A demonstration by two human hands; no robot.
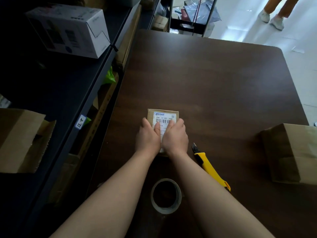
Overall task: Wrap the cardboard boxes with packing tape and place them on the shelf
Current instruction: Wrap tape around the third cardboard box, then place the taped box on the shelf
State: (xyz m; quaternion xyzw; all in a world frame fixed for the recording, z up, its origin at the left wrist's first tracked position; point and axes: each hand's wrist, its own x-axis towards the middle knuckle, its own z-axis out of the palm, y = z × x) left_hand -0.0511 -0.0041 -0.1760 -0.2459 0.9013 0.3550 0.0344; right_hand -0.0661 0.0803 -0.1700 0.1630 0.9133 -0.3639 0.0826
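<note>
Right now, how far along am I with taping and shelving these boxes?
Done: nothing surely; tape on the small box cannot be made out. In hand: left hand and right hand hold that box on the table; tape roll and knife lie idle. Left: moving it to the shelf, then the big box at right.

Brown table (214, 79). 1 yellow knife (211, 168) lying on it, blade out. Green bag (109, 78), possibly plastic, left of the table. 1 person's legs (288, 7) on white floor (248, 23), far right.
</note>
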